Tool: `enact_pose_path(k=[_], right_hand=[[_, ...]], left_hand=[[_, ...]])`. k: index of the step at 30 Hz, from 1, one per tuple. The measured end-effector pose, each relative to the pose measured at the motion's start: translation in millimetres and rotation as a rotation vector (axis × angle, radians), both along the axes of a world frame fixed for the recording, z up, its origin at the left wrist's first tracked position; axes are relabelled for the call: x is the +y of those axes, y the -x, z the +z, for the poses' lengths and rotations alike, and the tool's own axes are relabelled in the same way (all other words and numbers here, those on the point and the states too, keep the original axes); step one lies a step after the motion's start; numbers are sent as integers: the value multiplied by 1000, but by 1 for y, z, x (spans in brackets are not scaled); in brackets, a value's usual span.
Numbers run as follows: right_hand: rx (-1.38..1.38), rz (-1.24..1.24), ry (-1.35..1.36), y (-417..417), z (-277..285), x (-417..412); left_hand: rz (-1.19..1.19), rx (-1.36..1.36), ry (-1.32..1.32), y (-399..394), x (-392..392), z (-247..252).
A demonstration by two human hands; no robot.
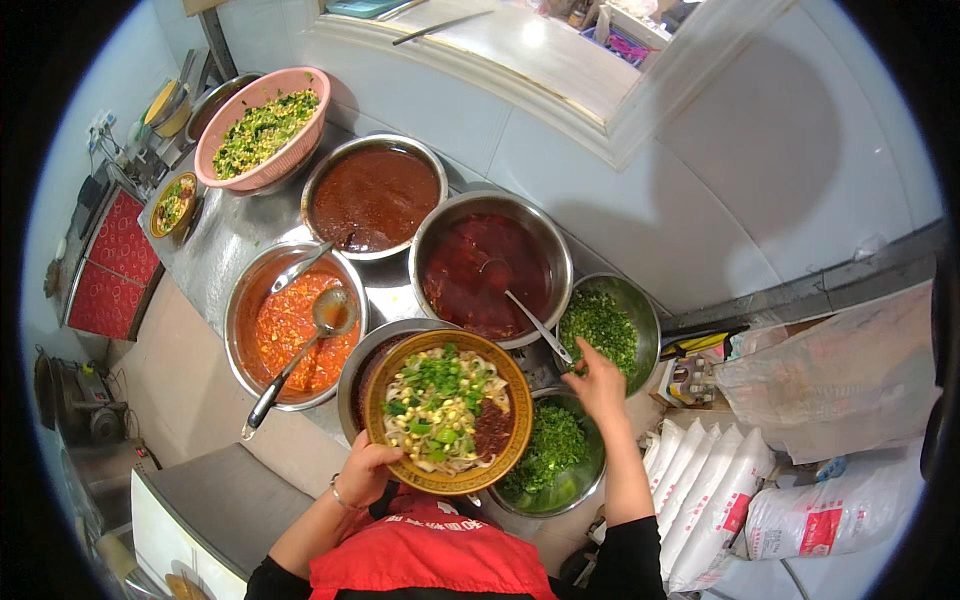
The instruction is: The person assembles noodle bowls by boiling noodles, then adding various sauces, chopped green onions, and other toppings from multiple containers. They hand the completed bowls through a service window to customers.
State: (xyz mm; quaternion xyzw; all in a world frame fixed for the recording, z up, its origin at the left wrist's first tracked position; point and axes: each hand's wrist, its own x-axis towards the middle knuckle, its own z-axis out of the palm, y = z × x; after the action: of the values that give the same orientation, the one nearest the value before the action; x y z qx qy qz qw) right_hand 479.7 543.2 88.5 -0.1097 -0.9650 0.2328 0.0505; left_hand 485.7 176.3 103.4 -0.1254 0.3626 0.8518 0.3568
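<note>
My left hand [367, 469] grips the rim of a yellow-brown bowl [450, 484] of noodles topped with soybeans, chopped greens and dark red chili paste. The bowl partly covers a steel basin. My right hand [598, 379] is by the handle end of a ladle [536, 326] resting in a basin of dark red broth [480, 285]; contact cannot be told. Beside that hand lie a steel bowl of chopped scallions [600, 322] and one of chopped green herbs [551, 450]. To the left, a basin of orange-red sauce [289, 330] holds a black-handled ladle [281, 382] and another utensil.
Behind stand a basin of brown sauce [375, 195] and a pink colander [315, 124] of soybeans and greens. A smaller filled bowl [174, 205] sits at the table's far left. White sacks [712, 487] lie at the right. A tiled wall borders the steel table [232, 225].
</note>
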Motion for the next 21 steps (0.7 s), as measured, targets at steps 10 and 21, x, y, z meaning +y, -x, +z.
enact_pose_path(k=[10,21], right_hand=[[210,-124,603,71,-12,-55],[372,379,-228,138,-39,-57]], left_hand=[[327,-37,185,-2,-69,24],[598,44,173,12,-87,30]])
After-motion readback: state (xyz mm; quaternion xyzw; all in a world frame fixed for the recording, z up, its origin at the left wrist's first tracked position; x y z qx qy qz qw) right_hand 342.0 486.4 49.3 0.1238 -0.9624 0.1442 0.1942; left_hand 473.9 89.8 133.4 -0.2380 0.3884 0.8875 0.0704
